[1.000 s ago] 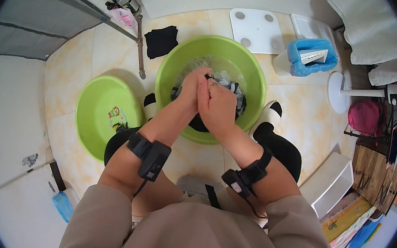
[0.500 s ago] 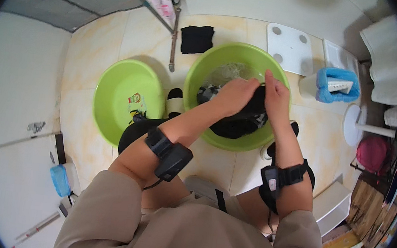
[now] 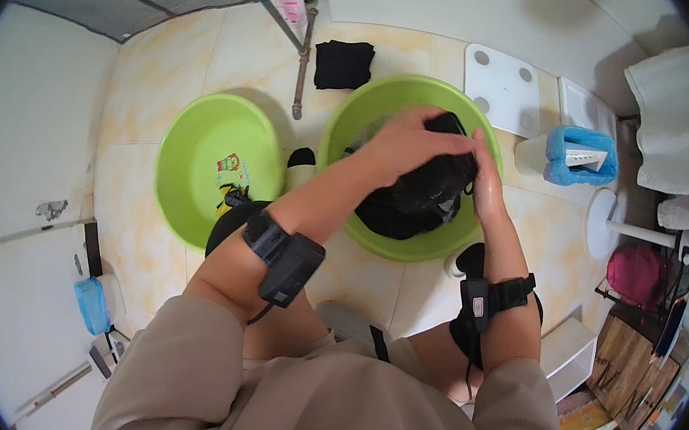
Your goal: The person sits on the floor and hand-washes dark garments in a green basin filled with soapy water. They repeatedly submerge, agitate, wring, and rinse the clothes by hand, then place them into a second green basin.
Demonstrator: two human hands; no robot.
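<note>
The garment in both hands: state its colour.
Black. The wet garment, held by both hands over the green basin, shows best in the head view.

Tiled floor (image 3: 168,54): 2 green basins (image 3: 199,162) (image 3: 392,245), black cloth (image 3: 343,64), white scale (image 3: 502,89).

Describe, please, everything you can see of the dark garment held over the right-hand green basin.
The black cloth garment is bunched into a limp, crumpled lump that looks wet. It hangs above and partly inside the round green plastic basin. The left hand grips its top; the right hand presses against its right side.
</note>
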